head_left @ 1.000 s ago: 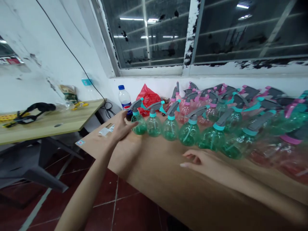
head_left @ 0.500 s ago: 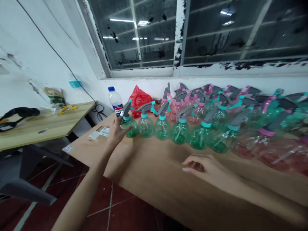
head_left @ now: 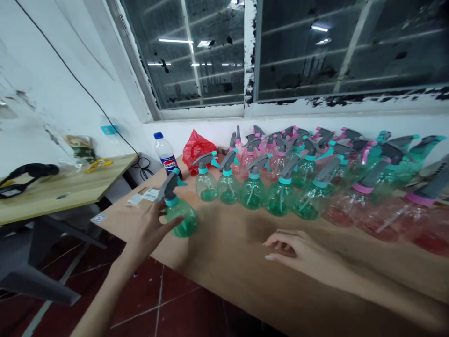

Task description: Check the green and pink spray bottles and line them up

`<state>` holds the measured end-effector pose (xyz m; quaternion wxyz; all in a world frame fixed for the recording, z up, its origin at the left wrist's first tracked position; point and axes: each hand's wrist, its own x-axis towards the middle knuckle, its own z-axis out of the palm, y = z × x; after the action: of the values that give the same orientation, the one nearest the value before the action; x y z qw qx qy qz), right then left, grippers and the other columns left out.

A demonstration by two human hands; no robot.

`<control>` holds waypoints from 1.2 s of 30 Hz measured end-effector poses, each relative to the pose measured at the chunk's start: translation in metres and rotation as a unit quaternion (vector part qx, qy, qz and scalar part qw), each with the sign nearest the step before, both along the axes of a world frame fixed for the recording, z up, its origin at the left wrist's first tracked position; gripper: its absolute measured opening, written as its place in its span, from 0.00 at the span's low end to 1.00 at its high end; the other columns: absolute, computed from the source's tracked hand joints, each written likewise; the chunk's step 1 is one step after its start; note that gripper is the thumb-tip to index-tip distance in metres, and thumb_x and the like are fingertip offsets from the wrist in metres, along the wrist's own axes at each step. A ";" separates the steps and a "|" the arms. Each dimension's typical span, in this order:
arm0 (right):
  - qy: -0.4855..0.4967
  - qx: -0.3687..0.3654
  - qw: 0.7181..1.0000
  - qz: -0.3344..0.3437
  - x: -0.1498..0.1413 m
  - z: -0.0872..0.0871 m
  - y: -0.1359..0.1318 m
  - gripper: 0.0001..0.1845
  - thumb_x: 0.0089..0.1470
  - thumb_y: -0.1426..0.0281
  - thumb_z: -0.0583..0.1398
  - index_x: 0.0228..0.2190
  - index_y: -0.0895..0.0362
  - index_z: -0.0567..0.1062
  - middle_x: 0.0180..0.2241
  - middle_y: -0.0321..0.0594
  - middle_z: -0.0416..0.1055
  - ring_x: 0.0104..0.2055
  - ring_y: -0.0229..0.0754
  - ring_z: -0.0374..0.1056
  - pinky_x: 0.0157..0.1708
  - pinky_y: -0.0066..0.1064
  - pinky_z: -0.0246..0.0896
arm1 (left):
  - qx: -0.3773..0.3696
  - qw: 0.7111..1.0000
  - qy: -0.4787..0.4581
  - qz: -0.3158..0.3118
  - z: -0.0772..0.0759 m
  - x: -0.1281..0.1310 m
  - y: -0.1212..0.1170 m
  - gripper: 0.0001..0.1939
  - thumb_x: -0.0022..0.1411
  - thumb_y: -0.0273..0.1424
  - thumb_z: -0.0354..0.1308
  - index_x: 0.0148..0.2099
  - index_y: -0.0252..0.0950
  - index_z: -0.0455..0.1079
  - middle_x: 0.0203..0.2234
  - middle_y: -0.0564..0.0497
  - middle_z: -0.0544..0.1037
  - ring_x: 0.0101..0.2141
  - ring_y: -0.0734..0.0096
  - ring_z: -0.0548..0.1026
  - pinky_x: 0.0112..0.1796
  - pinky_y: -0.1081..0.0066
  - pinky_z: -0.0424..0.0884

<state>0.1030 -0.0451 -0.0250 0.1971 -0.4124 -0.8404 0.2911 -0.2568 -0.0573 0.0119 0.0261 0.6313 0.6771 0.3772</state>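
Observation:
My left hand (head_left: 150, 229) is wrapped round the neck and side of a green spray bottle (head_left: 184, 217) with a grey and teal trigger head. The bottle leans a little, in front of the left end of the row; some of my fingers are hidden behind it. Over the bare front of the table hovers my right hand (head_left: 291, 248), fingers curled with thumb and fingertips apart, nothing between them. The nearest bottles to it are a green spray bottle (head_left: 280, 199) and another green spray bottle (head_left: 308, 206) in the front row.
Several pink spray bottles (head_left: 342, 210) and green ones crowd the table (head_left: 224, 252) along the wall. A Pepsi bottle (head_left: 166, 154), a red plastic bag (head_left: 198, 150) and a labelled cardboard piece (head_left: 143, 195) lie at the left. Headphones (head_left: 30, 175) rest on a side table (head_left: 70, 187).
My left hand has drawn the green spray bottle away from the row, toward me and slightly left. My right hand has hardly moved. The view has shifted slightly.

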 end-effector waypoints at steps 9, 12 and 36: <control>-0.028 0.001 1.000 -0.004 0.020 -0.006 -0.013 0.49 0.38 0.45 0.62 0.58 0.53 0.57 0.58 0.49 0.58 0.58 0.57 0.54 0.54 0.51 0.51 | -0.018 0.965 0.120 -0.232 -0.012 0.141 -0.035 0.31 0.53 0.48 0.59 0.54 0.40 0.55 0.45 0.43 0.69 0.45 0.53 0.71 0.43 0.54 0.71; 0.007 0.030 0.999 -0.026 0.041 -0.008 -0.018 0.50 0.37 0.48 0.64 0.58 0.51 0.55 0.56 0.49 0.60 0.57 0.58 0.57 0.52 0.52 0.54 | -0.050 0.947 0.124 -0.291 -0.011 0.189 -0.027 0.28 0.52 0.49 0.59 0.48 0.38 0.59 0.41 0.44 0.70 0.43 0.50 0.72 0.41 0.52 0.71; 0.112 0.061 0.988 -0.088 0.169 -0.012 -0.033 0.46 0.34 0.51 0.67 0.53 0.53 0.61 0.51 0.44 0.63 0.53 0.52 0.59 0.51 0.44 0.57 | -0.058 0.831 -0.078 -0.548 0.010 0.375 0.028 0.16 0.56 0.32 0.58 0.48 0.40 0.65 0.37 0.50 0.74 0.37 0.63 0.75 0.38 0.63 0.73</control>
<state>0.2715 -0.0782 -0.0370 0.3399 -0.4366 -0.7895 0.2655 0.1186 -0.0296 0.0217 0.3178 0.8648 0.2359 0.3090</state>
